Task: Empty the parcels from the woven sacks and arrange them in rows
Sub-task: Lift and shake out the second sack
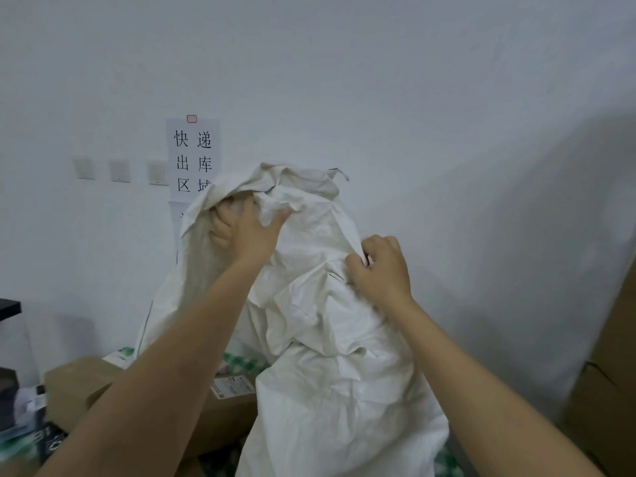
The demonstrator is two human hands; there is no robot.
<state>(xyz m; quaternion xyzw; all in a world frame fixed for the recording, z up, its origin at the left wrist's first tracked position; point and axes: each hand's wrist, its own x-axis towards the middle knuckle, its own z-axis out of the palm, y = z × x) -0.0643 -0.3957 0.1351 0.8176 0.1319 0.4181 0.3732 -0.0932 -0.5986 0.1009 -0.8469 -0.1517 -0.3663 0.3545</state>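
Note:
A large white woven sack [320, 356] is held up in front of me, crumpled and hanging down to the floor. My left hand [246, 228] grips a fold of the sack near its top, fingers curled into the cloth. My right hand [380, 266] pinches the sack's right edge a little lower. Below and left of the sack lie brown cardboard parcels [79, 383] and a parcel with a white label [232, 385]. What the sack holds is hidden.
A white wall stands close behind, with a paper sign [193, 156] and light switches [118, 170]. Cardboard boxes [605, 390] stack up at the right edge. Dark items and bags [20, 418] sit at the lower left. Green-patterned packaging [246, 363] lies under the sack.

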